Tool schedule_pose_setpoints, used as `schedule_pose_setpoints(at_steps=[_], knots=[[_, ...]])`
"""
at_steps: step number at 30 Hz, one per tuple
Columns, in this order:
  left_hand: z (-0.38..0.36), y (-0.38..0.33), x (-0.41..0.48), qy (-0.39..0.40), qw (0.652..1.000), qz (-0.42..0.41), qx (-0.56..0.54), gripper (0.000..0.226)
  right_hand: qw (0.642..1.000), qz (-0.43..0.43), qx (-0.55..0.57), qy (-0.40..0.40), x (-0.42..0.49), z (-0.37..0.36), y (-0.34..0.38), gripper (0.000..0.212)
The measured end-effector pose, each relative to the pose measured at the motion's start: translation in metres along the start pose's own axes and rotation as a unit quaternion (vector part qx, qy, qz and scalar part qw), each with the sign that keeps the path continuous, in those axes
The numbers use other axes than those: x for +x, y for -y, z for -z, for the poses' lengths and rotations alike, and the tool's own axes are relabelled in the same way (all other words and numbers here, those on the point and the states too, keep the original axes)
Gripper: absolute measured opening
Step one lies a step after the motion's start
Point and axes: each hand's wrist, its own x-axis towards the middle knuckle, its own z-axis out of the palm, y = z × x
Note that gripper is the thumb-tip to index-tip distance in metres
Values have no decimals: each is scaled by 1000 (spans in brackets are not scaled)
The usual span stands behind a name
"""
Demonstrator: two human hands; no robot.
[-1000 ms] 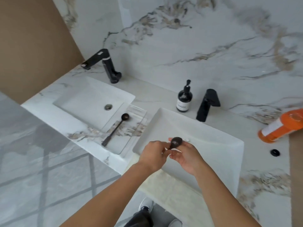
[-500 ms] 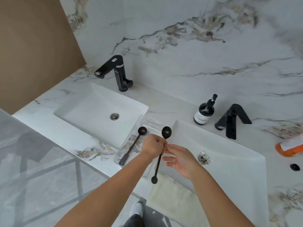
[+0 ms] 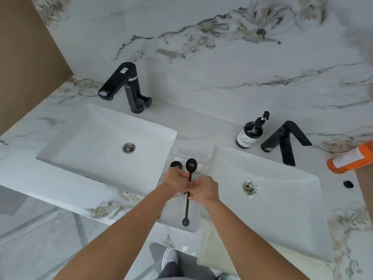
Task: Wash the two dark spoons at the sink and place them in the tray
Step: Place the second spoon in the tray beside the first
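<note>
A clear plastic tray (image 3: 195, 216) lies on the marble counter between the two white sinks. Over it I hold one dark spoon (image 3: 187, 207) by the middle of its long handle, bowl pointing away from me. My left hand (image 3: 175, 183) and my right hand (image 3: 203, 188) both pinch that handle. The second dark spoon (image 3: 176, 164) lies in the tray just left of the held one; only its bowl shows, the handle is hidden under my left hand.
Left sink (image 3: 66, 150) with a black tap (image 3: 129, 87); right sink (image 3: 286, 199) with a black tap (image 3: 284, 140). A dark soap pump bottle (image 3: 250, 134) stands behind the right sink. An orange bottle (image 3: 351, 158) lies at the far right. A pale towel (image 3: 214, 247) hangs over the front edge.
Both hands carried the spoon left from the right sink to above the tray. The spoon now points straight away from me. The view shifted left.
</note>
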Motion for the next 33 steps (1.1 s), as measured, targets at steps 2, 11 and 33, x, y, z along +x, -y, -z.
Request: schedule_pose_setpoints(at_steps=[2, 11, 33], knots=[[2, 3, 6, -2, 1000, 5, 27, 23, 999, 13, -32, -10, 4, -8, -1, 9], [0, 19, 19, -2, 999, 40, 18, 24, 992, 10, -118, -42, 5, -30, -1, 15], [-7, 35, 32, -21, 999, 48, 7, 29, 977, 24, -211, 27, 1, -21, 4, 32]])
